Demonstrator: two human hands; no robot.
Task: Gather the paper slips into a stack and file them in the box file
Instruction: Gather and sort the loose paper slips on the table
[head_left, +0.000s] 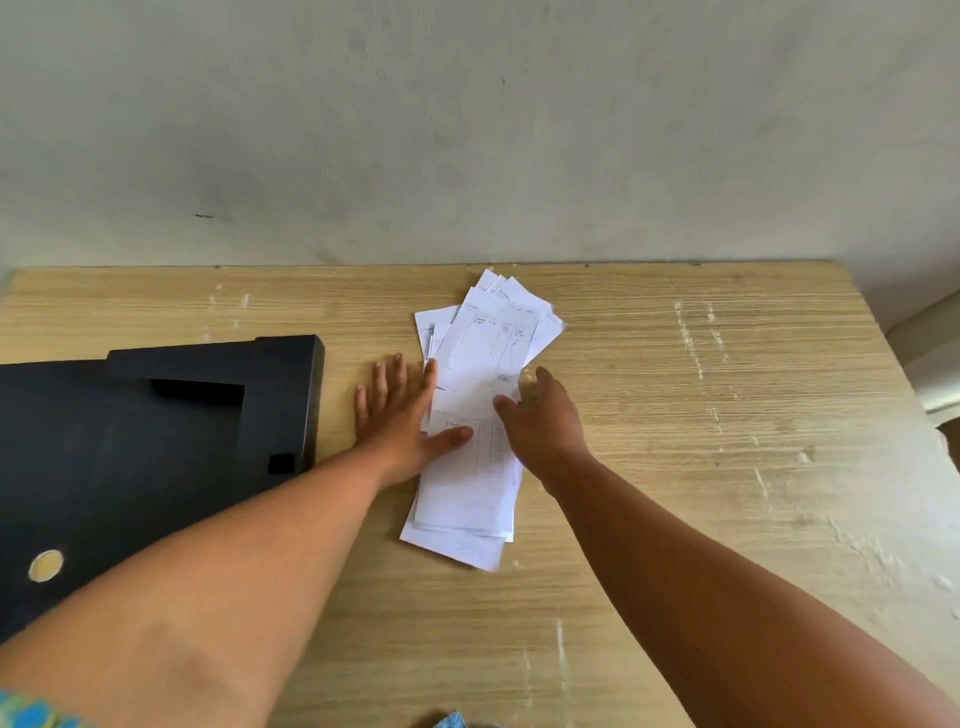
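At the near edge, a scrap of blue patterned cloth and a blue-green sleeve at the lower left corner. Farther in, two bare forearms reaching over the wooden bench, its top scuffed with pale marks. On the left, touching nothing but the bench, a black box file lying flat and closed, with a round metal-ringed finger hole near its close end. Just right of it, the left hand, fingers spread flat, palm down, thumb resting on the slips and the fingers mostly on bare wood beside them. Opposite, the right hand, open and loosely cupped against the right edge of the pile, pinching nothing. Between the hands, white slips with ruled tables and handwriting, overlapping in a loose, uneven heap, fanned out at the far end. Beyond, a plain grey wall.
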